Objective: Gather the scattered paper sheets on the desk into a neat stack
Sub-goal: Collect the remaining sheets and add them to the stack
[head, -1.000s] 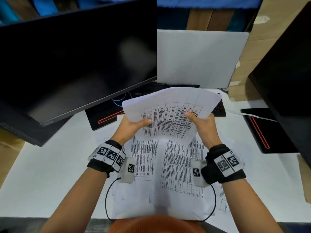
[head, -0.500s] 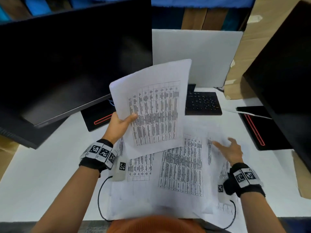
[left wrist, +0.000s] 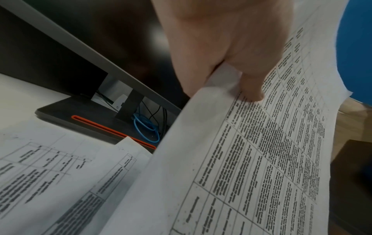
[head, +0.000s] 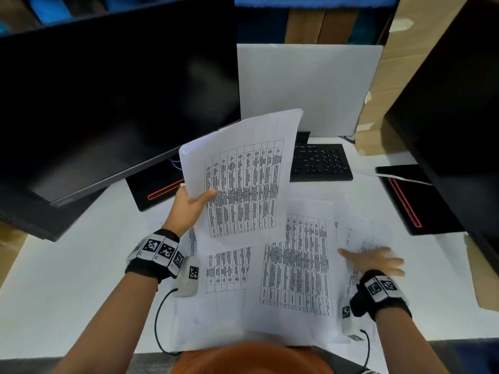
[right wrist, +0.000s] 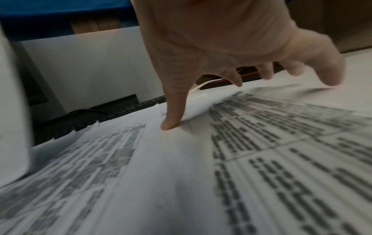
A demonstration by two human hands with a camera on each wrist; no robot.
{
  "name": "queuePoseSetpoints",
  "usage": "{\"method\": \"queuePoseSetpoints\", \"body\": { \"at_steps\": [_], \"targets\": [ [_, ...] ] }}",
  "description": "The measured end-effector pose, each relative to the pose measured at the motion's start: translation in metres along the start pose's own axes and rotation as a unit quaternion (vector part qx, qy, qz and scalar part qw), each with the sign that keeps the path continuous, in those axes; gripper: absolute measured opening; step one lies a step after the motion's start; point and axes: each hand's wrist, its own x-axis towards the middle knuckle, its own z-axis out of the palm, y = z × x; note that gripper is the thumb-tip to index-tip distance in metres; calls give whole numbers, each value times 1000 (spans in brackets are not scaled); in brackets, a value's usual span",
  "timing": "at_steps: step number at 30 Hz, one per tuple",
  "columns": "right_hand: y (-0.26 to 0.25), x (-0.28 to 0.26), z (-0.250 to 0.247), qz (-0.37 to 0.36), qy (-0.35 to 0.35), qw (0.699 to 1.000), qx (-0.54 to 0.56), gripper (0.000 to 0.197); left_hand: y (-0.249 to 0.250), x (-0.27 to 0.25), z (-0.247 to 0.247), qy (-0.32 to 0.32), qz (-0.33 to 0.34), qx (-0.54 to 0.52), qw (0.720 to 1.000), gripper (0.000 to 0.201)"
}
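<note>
My left hand (head: 193, 202) pinches a thin bundle of printed sheets (head: 243, 182) by its left edge and holds it raised and tilted above the desk. In the left wrist view the thumb lies on top of the held sheets (left wrist: 261, 159), the fingers (left wrist: 193, 76) beneath. Several loose printed sheets (head: 294, 263) lie overlapping on the white desk (head: 67, 279) in front of me. My right hand (head: 374, 260) is spread flat on a loose sheet (head: 361, 238) at the right of the pile. In the right wrist view its thumb and fingertips (right wrist: 171, 124) press on the rippled paper (right wrist: 261, 143).
A large dark monitor (head: 108, 103) overhangs the desk at the left on its black base (head: 154, 190). A black keyboard (head: 320, 161) lies behind the papers before a white panel (head: 307, 87). A second monitor (head: 453, 103) and base (head: 415, 201) stand right, beside cardboard (head: 383, 63).
My right hand let go of the bundle and dropped to the loose sheets at the right. The left hand alone lifted and turned the bundle more upright.
</note>
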Motion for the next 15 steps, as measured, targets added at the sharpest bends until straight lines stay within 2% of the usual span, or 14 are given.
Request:
{"method": "queuePoseSetpoints", "body": {
  "at_steps": [4, 7, 9, 12, 13, 15],
  "targets": [
    [5, 1, -4, 9, 22, 999, 44, 128, -4, -4, -5, 4, 1, -7, 1000, 28],
    [4, 1, -2, -20, 10, 991, 129, 121, -3, -5, -1, -4, -2, -13, 1000, 28],
    [4, 6, 0, -45, -9, 986, 161, 101, -2, -5, 3, -13, -5, -15, 1000, 25],
    [3, 11, -4, -103, -54, 967, 225, 56, 1, -6, 4, -19, -4, -11, 1000, 26],
    [4, 10, -7, -119, -87, 956, 254, 49, 1, -6, 4, -19, -4, -9, 1000, 27],
    [3, 5, -9, -145, -157, 936, 281, 48, 1, -7, 2, -14, -5, -6, 1000, 30]
  ]
}}
